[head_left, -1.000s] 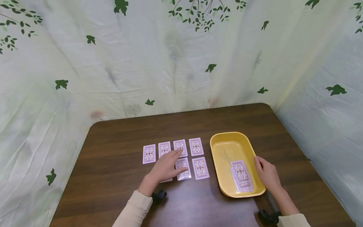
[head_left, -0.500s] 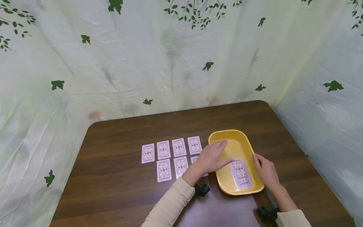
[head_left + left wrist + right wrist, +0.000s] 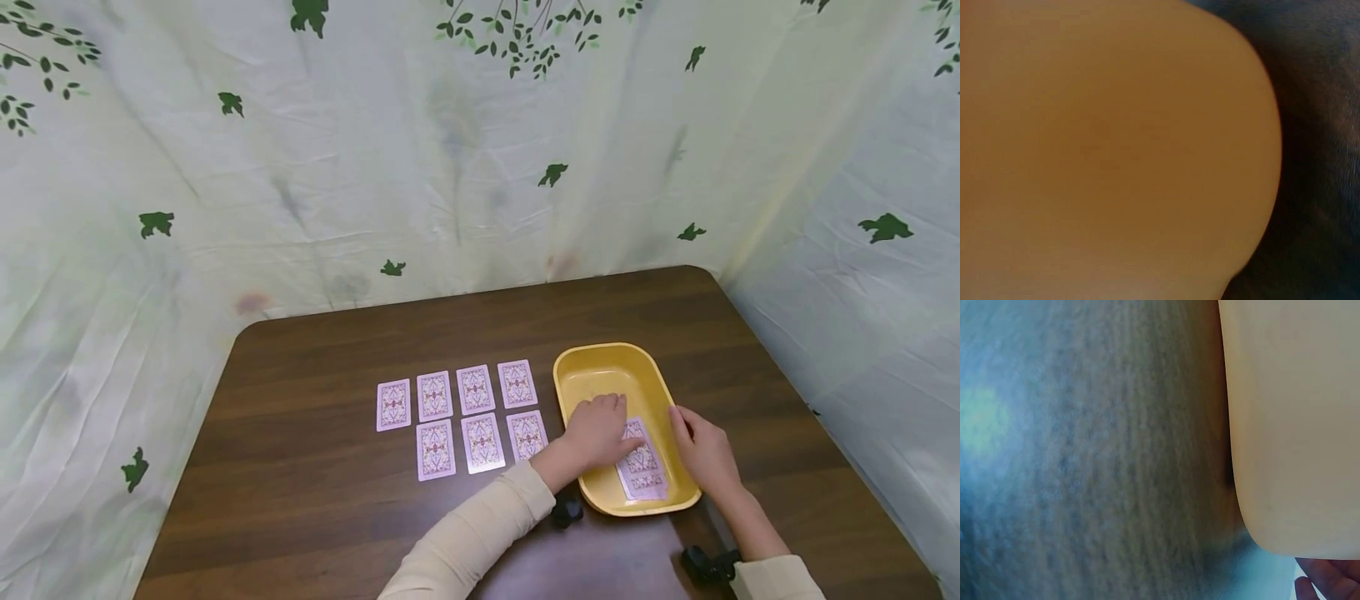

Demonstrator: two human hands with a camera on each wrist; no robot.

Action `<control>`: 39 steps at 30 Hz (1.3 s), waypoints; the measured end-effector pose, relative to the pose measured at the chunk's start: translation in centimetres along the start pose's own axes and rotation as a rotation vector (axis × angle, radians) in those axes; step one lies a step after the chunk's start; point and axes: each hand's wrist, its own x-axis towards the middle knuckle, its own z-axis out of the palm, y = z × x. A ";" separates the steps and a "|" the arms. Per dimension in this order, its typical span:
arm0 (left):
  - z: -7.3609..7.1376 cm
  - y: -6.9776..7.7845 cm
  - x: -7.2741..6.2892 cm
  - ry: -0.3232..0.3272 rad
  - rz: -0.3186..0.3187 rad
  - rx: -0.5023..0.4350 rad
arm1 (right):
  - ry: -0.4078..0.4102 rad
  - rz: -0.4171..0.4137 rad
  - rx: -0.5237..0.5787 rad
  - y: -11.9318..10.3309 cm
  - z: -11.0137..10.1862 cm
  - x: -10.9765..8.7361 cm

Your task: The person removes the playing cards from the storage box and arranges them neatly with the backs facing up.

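My left hand (image 3: 597,429) reaches over the left wall of a yellow tray (image 3: 600,354). Its thumb lies over a small pile of purple-patterned playing cards (image 3: 647,475) in the tray, with a gap between thumb and fingers. Whether the fingertips touch a card is hidden. At the tray's right rim, my right hand (image 3: 707,454) grips the edge between thumb and fingers. Left of the tray, two rows of face-down playing cards (image 3: 436,450) lie on the table; my left forearm passes just in front of the lower row. Blurred skin fills most of the left wrist view.
The brown wooden table (image 3: 315,517) has rounded far corners. Behind it and to the right hangs a pale cloth (image 3: 465,183) printed with green leaves. Black wrist cameras sit under both wrists, close to the tabletop.
My left hand has moved right, from above the laid-out cards into the tray, and dropped toward the pile. The right hand has stayed on the tray's rim. The head view has shifted slightly.
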 end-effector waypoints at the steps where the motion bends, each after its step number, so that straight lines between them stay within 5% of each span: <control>1: 0.2 0.2 0.1 -0.001 -0.004 0.021 | 0.001 -0.001 0.000 0.0 0.0 0.0; 14: 1.3 2.2 1.0 -0.078 -0.027 0.183 | -0.021 0.011 -0.001 0.1 0.2 0.1; 20: 1.9 2.5 0.7 -0.046 0.001 0.208 | 0.010 -0.015 -0.001 0.2 0.2 0.0; 31: 1.6 2.4 1.1 -0.024 -0.058 -0.003 | 0.015 -0.021 0.003 0.4 0.1 0.0; 39: 1.5 2.3 1.1 -0.036 -0.068 -0.053 | 0.022 -0.023 0.004 0.4 0.1 0.1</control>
